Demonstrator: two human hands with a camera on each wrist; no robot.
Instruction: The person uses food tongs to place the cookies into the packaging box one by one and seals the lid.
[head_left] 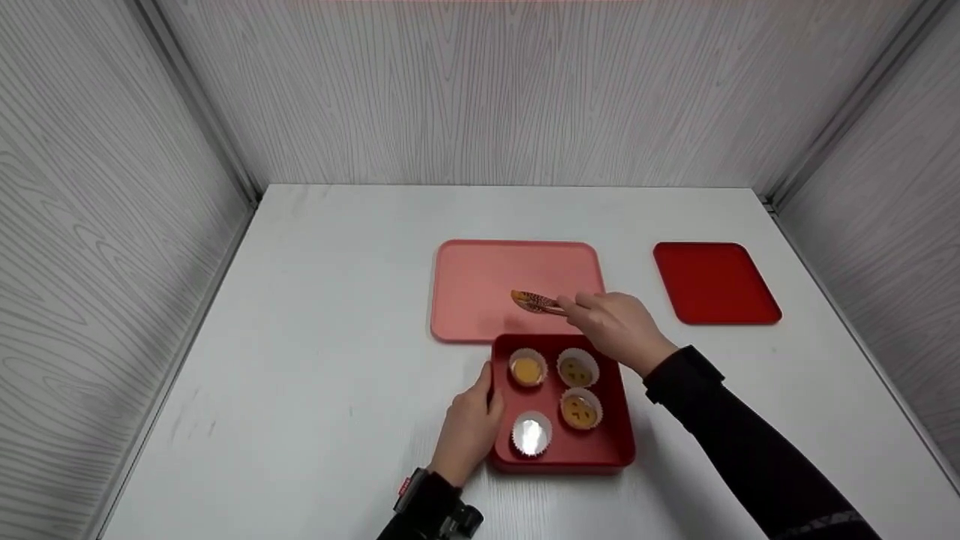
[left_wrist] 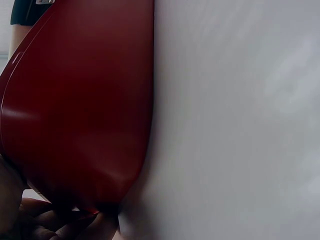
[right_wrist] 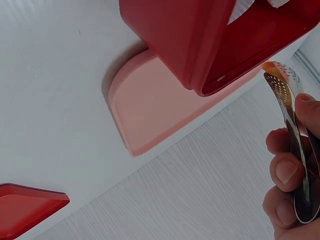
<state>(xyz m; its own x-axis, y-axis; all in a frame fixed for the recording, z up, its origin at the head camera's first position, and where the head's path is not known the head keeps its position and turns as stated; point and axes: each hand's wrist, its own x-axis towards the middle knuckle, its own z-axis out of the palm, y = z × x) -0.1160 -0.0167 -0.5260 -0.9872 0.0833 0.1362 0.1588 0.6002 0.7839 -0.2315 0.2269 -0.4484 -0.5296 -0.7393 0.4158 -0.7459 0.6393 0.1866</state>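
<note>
**Tongs (head_left: 538, 302) up over the pink tray (head_left: 480, 270)**

We've got our right hand (head_left: 619, 331) pinching the tongs, orange bit (head_left: 516, 295) in their tips. Our left hand (head_left: 469, 426) grips the red box (head_left: 555, 468) by its side, four paper cups (head_left: 532, 435) inside.

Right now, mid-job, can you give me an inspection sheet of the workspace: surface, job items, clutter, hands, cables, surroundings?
Surface: white table, faint marks on its left side.
Job's things: red box with four paper cups; back-left has a yellow piece, both right-side cups have spotted pieces, front-left shows only glare. Tongs with an orange piece at the tips. Pink tray behind the box.
Clutter: red tray off to the right, apart from the rest; otherwise nothing seen.
Hands: left hand grips the box's left side; right hand holds the tongs.
Cables: nothing seen.
Surroundings: wood-grain panels left, right and behind.
</note>
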